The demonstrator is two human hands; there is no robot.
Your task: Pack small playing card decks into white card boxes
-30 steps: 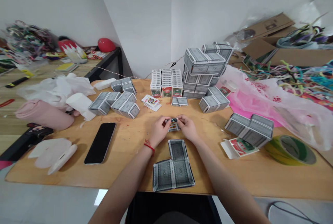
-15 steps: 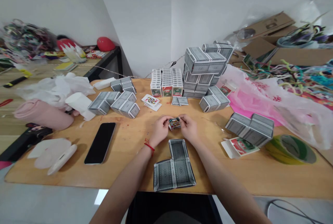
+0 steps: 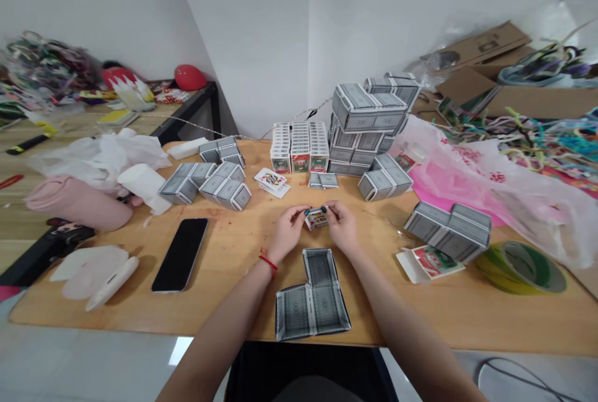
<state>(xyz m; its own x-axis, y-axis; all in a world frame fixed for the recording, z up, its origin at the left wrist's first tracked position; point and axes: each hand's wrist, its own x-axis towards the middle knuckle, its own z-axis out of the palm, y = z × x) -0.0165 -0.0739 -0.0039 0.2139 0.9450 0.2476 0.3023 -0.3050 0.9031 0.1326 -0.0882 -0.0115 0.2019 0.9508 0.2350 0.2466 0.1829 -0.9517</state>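
Observation:
Between my two hands is a small folded playing card (image 3: 316,219), its coloured face partly showing. My left hand (image 3: 288,227), with a red string at the wrist, pinches its left side. On the opposite side, the fingers of my right hand (image 3: 342,224) grip it too. Just below, an L-shaped open tray made of grey-backed cards (image 3: 312,311) lies on the table between my forearms. Beyond my hands rest a few loose playing cards (image 3: 271,182) and a small flat piece of grey-backed cards (image 3: 323,180).
Card boxes (image 3: 299,146) stand in rows at the back, beside a tall stack of card blocks (image 3: 369,109). More blocks (image 3: 224,185) sit left. A phone (image 3: 180,255), a tape roll (image 3: 522,268), an opened card box (image 3: 430,263) and a pink plastic bag (image 3: 495,184) surround the work area.
The folded card has turned slightly between my fingers, and its shape looks a little wider. Both hands keep hold of it in nearly the same place.

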